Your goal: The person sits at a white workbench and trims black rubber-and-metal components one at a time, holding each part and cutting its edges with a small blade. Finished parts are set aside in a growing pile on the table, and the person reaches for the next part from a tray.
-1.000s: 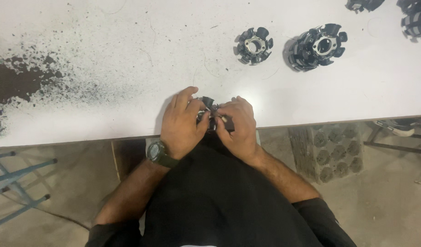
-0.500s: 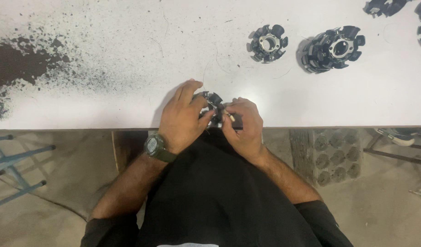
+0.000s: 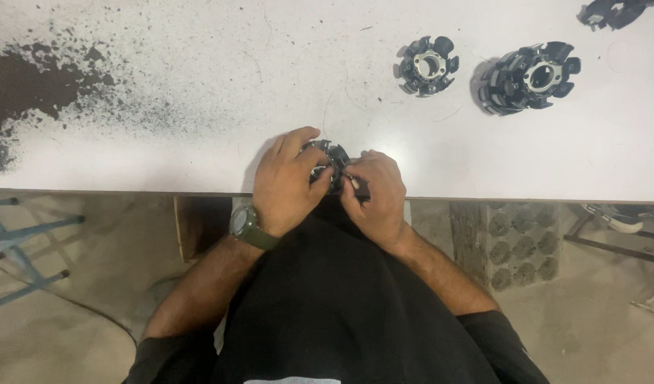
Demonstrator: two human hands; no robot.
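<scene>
Down at the near edge of the white table (image 3: pixel 163 153), both hands close on one small black toothed ring (image 3: pixel 332 158), a round part with stubby poles around a hollow middle. The left hand (image 3: pixel 288 181) wraps over the ring's left side, fingers curled across its top, grip clenched on it. The right hand (image 3: pixel 377 195) grasps its right side, thumb and forefinger pinched at the rim where something small and pale shows; what that is cannot be told. Most of the ring is hidden by the fingers, so only its upper arc shows. It seems to lie roughly flat, its hollow facing up toward the camera; being round, it has no clear long axis, and its exact tilt cannot be told.

A green watch (image 3: pixel 250 226) sits on the left wrist. Farther back on the table, well apart from the hands, lie two more black rings, a smaller one (image 3: pixel 428 65) and a taller stack (image 3: pixel 529 77) just beside it to the right. Dark powder (image 3: pixel 28 89) spreads over the table's far left.
</scene>
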